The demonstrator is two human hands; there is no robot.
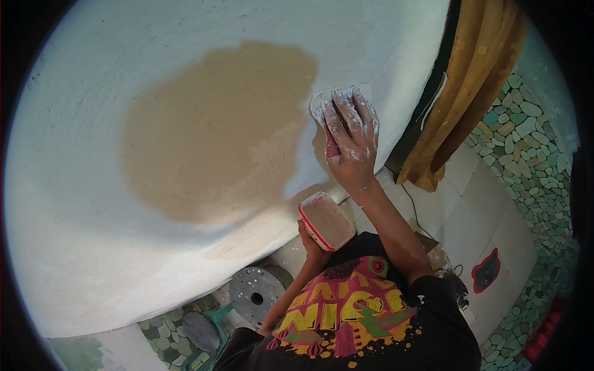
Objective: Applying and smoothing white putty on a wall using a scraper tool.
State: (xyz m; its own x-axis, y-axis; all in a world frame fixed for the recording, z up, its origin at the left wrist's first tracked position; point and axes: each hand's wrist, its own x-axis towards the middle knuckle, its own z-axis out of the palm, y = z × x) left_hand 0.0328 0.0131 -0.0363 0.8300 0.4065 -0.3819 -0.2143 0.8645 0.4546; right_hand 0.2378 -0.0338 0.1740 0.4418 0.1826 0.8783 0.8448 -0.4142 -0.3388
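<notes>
My right hand [351,127], smeared with white paste, presses a thin, flat, pale scraper [317,106] against the white wall [235,25]. Its fingers lie stretched over the scraper, covering most of it. Just left of that hand, a large tan patch [210,130] spreads over the wall's surface. Lower down, close to my chest, my left hand [314,244] grips a rectangular tub [329,222] from its left side. The tub has a red rim and holds smooth, pale paste. Part of the left hand's grip is hidden behind the tub.
A golden-brown curtain [473,93] hangs at the right beside the wall's dark edge. Below are pale floor tiles [495,210] with a thin dark cable [413,207] and a red-edged dark piece [486,271]. A grey round spool [257,297] stands at lower left, near a green object [218,321].
</notes>
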